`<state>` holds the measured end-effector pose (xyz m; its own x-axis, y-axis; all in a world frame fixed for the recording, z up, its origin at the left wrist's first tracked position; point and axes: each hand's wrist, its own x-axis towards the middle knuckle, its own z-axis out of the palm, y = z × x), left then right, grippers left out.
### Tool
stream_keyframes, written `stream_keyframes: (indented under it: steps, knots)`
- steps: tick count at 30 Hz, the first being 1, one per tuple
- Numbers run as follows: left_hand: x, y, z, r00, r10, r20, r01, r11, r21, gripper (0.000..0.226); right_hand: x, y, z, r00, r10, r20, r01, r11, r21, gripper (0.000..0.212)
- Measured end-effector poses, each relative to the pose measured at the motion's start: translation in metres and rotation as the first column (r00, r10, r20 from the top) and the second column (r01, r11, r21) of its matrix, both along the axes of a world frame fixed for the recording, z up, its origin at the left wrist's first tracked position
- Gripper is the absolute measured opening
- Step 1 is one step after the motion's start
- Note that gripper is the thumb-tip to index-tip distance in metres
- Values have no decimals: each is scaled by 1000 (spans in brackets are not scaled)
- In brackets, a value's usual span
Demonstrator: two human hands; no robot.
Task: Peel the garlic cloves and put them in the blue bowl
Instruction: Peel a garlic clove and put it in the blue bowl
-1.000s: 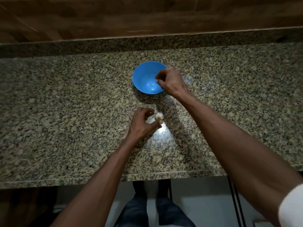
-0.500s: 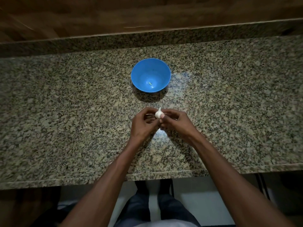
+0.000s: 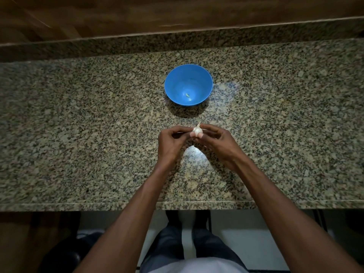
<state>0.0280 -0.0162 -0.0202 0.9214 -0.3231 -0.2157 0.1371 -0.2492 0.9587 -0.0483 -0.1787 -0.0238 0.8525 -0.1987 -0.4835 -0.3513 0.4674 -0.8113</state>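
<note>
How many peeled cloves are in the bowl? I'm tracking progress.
1: a small pale clove lies near the bottom of the blue bowl. None seems hidden.

The speckled grey-and-tan granite countertop looks polished, with glossy glare at centre frame. The round blue bowl appears to be smooth, satin plastic. The white garlic bulb has dry, papery, matt skin. Across the top runs brown grained wood panelling.

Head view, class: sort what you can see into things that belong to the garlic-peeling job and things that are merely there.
Part of the job:
garlic
left hand
right hand
blue bowl
small pale piece in the bowl

Merely there:
granite counter
wooden wall panel
</note>
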Motion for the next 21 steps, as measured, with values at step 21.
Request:
stream_keyframes:
  steps: [21]
  knots:
    - [-13, 2, -11, 911, -129, 392, 15, 960, 280, 13, -9, 18, -15, 997, -58, -50, 46, 978, -202, 46]
